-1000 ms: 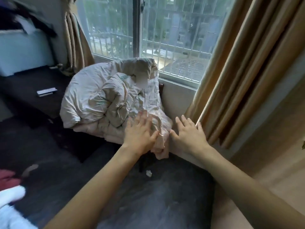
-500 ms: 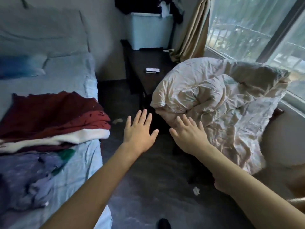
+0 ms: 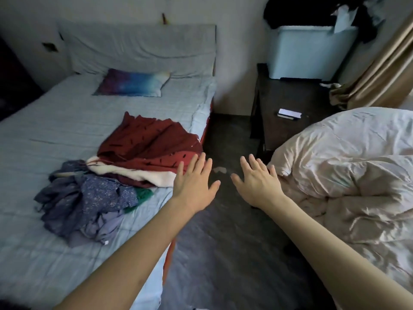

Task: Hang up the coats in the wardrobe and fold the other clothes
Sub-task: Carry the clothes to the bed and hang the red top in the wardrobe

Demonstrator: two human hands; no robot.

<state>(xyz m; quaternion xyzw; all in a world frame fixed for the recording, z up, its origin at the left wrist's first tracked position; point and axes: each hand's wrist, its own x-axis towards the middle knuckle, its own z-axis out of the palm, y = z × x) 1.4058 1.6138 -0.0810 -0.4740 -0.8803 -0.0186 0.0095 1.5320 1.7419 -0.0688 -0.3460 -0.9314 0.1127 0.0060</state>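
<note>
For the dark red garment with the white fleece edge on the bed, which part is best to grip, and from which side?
Probably the thick white fleece edge of the red garment. It faces the near bed edge, just beside the open left hand, so come in from the floor side, low. The garment lies spread and partly over the blue floral clothes; lifting it by this edge should peel it off them.

The room is dim with a cool cast, and daylight from the right brightens the crumpled duvet point(image 3: 348, 166) and leaves the floor point(image 3: 223, 242) dark. The far wall and upper corners fall into shadow. Straight lines bow at the wide-angle edges, and detail is soft throughout.
</note>
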